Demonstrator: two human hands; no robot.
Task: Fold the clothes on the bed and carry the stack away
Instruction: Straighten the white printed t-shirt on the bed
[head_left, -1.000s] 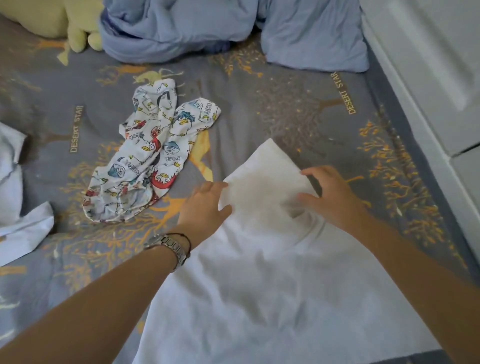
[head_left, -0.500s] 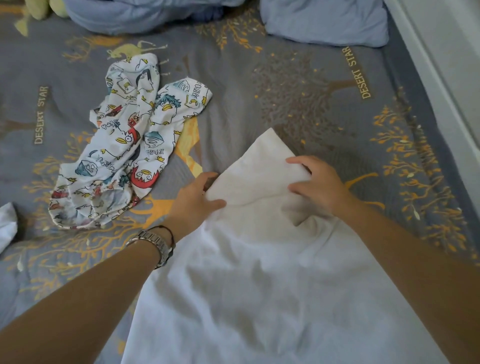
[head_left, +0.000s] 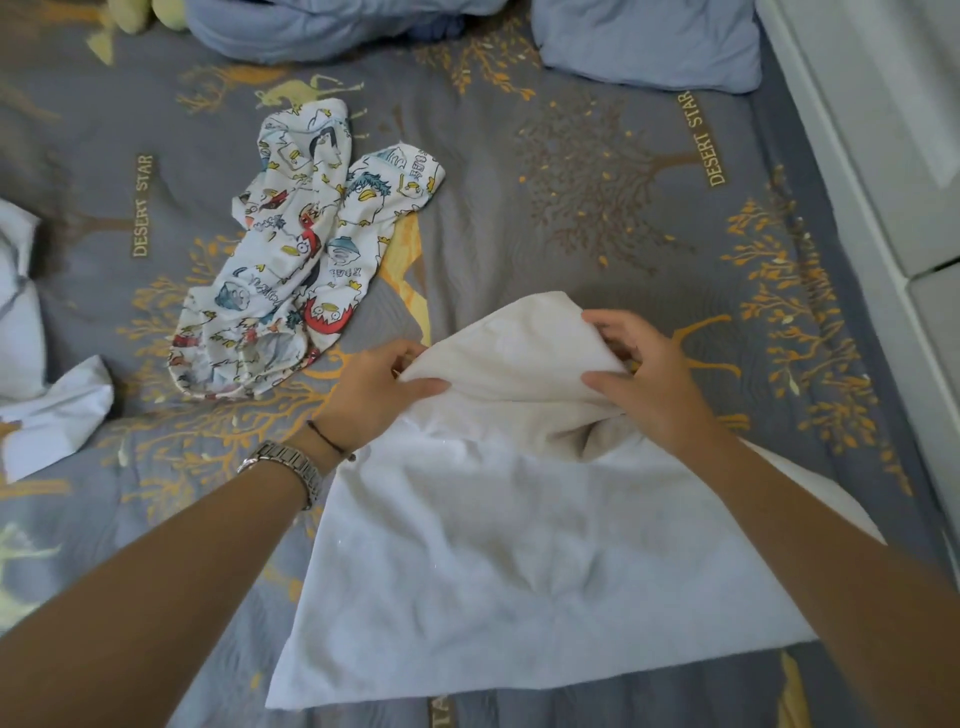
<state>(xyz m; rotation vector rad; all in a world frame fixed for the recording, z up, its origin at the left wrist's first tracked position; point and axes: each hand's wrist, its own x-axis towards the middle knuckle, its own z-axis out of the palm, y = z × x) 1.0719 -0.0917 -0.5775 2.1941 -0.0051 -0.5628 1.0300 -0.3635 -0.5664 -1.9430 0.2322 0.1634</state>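
Note:
A white garment lies spread on the grey patterned bed in front of me. Its far end is lifted off the bed in a fold. My left hand pinches the left side of that fold, thumb on top. My right hand grips the right side, with fingers curled around the cloth. A cartoon-print garment lies crumpled to the left, apart from both hands.
Another white cloth lies at the left edge. A blue blanket and a blue pillow sit at the far end. A white cabinet runs along the bed's right side.
Both hands went from resting flat on the garment's far end to gripping it, and that end has risen off the bed into a fold.

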